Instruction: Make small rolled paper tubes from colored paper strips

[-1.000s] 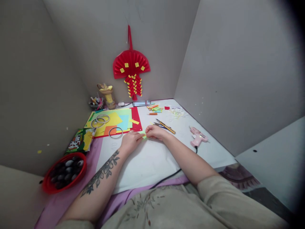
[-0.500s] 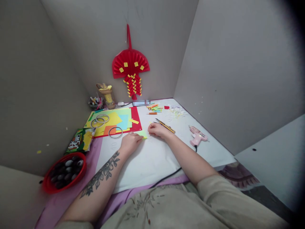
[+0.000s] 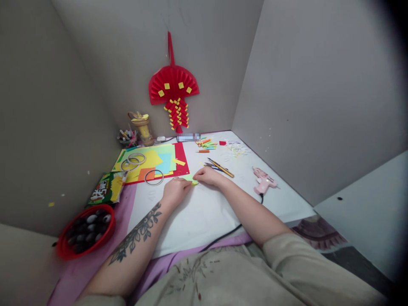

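Observation:
A small piece of light green paper (image 3: 189, 177) lies on the white tabletop between my hands. My left hand (image 3: 176, 188) pinches its near side, where a yellow-green edge stands up by the fingertips. From the right, my right hand (image 3: 206, 174) reaches the paper with thumb and forefinger pressed together at its far right edge; my fingers hide part of it. Just beyond my right hand lie a yellow-and-black pencil (image 3: 222, 168) and a dark pointed tool beside it.
Coloured paper sheets (image 3: 161, 158) with tape rolls (image 3: 154, 177) lie left. Rolled paper pieces (image 3: 207, 144) and scraps (image 3: 236, 148) are at the back. A pink glue gun (image 3: 264, 180) stands right, its cord crossing the front. A red bowl (image 3: 110, 231) sits front left.
My right hand has moved slightly left, onto the green paper. My left hand stays nearly in place, and the paper's near edge now looks raised.

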Demonstrator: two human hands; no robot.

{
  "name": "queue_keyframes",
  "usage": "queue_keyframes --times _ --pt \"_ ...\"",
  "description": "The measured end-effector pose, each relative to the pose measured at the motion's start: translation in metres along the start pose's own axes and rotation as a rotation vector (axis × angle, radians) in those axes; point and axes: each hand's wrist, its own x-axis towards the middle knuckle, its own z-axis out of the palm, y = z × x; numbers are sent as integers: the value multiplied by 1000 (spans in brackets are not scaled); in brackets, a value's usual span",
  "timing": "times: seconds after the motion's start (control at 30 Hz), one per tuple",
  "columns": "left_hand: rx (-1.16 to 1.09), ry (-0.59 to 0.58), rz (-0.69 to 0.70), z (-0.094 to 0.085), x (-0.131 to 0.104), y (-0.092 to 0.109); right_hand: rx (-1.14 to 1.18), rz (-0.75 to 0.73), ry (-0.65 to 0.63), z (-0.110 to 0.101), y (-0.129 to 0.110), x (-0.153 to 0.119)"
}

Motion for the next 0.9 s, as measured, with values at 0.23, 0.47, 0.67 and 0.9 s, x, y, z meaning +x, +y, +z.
queue_keyframes --times 0.23,0.47,0.67,0.9 --pt "-53 36 -8 1 0 3 1 28 -8 -2 -2 1" --pt "2 15 -13 4 1 5 10 83 -18 -3 -9 -3" --pt "50 10 -25 5 2 6 13 72 -28 -3 -9 -4" --pt "45 4 -20 4 2 8 6 73 -22 -3 -9 -3"
